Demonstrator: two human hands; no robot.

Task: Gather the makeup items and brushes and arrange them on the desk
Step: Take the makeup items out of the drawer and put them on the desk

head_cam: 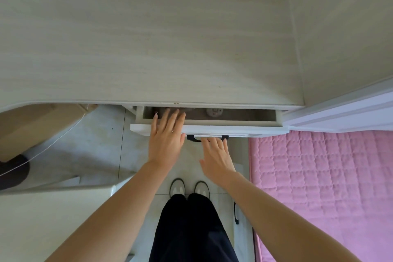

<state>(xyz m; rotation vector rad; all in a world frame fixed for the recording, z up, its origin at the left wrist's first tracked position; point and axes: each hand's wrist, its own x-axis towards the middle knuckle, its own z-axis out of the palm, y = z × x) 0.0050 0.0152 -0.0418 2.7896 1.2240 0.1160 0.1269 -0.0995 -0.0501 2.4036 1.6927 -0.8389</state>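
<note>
The pale wood-grain desk top fills the upper view. Under its front edge, a white drawer stands partly pulled out, its long axis running left to right. Inside, a small round grey makeup item lies in shadow; its details are unclear. The left hand reaches over the drawer front, fingers straight and spread, holding nothing. The right hand touches the dark drawer handle with loosely extended fingers. No writing is readable.
</note>
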